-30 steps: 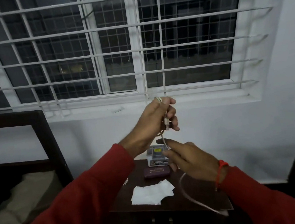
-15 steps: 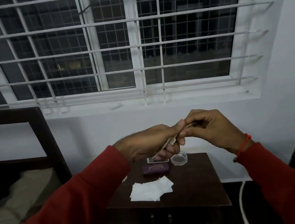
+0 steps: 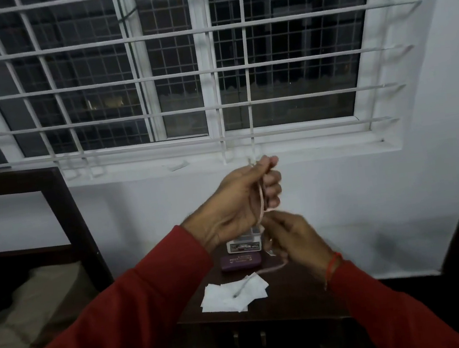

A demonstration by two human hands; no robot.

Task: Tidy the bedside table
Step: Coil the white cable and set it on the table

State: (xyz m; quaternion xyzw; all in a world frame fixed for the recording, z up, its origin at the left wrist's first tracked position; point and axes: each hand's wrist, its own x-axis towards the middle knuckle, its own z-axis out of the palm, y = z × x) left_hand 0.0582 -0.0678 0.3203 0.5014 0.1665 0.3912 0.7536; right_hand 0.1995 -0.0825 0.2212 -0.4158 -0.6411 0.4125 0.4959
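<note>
- Cable (image 3: 261, 201) was held up above the table (image 3: 294, 290), in front of the window sill.
- L hand (image 3: 240, 201): fingers (image 3: 272, 181) were curled round the cable's looped strands.
- R hand (image 3: 291, 238), just below & blurred: fingers were closed on the cable's lower part; the loose end was trailed onto white papers (image 3: 234, 294).
- Maroon case (image 3: 240, 261) & white box (image 3: 244, 245) were seen at the table's back, under the hands.

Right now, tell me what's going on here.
A person in red sleeves is coiling a white cable above the bedside table. The left hand holds the gathered loops up, while the right hand, blurred, feeds in the loose end. On the table lie white papers, a dark case and a small white box.
</note>
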